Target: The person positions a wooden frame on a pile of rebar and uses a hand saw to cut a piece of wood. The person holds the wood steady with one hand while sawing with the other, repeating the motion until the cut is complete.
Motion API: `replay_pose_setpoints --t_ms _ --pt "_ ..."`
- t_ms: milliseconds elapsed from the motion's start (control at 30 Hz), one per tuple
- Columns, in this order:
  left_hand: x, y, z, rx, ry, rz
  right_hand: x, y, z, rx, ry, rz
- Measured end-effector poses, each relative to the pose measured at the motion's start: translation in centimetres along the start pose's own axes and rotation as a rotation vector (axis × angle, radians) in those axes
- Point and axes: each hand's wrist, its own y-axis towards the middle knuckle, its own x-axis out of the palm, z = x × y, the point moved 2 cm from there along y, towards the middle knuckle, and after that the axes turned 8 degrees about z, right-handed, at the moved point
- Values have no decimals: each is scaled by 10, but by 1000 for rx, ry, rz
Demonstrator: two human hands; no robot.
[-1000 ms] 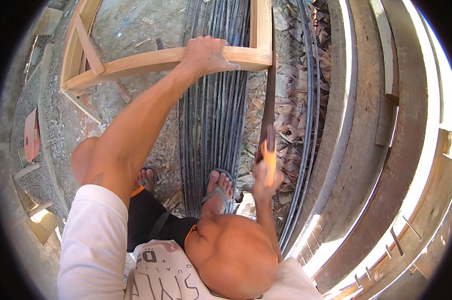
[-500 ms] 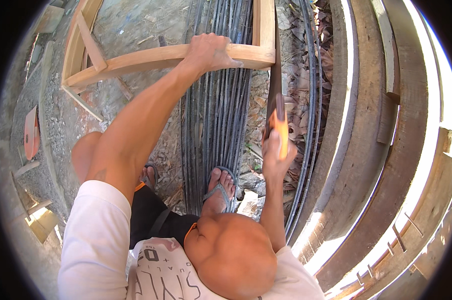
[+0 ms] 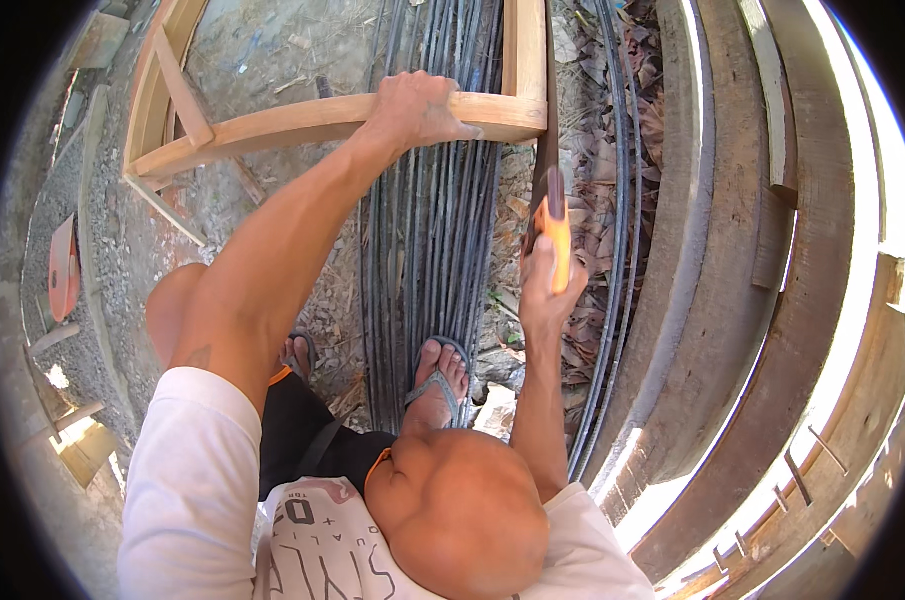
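A wooden frame of pale squared timber lies across the far part of the view. My left hand is closed over its near rail, a little left of the right corner. In my right hand is the orange-and-dark handle of a handsaw, with the fingers wrapped round it. The saw's dark blade runs away from me, edge-on, along the outer right side of the frame's corner. Whether its teeth are in the wood cannot be made out.
A bundle of dark steel bars runs beneath the frame and past my sandalled foot. More thin bars lie right of the saw among dry leaves. Weathered planks line the right side, with nails sticking out. An orange-red tool lies far left.
My right hand and the saw handle have moved forward, away from me, and slightly left. My left hand stays on the rail; the whole frame sits almost unchanged.
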Motion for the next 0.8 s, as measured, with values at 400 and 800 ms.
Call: replay_pose_setpoints --t_ms 400,800 --pt "0 4 12 4 -1 -22 -3 4 37 -123 -43 18" --pt "-5 0 2 -18 7 -36 -86 -135 55 -311 -255 -74"
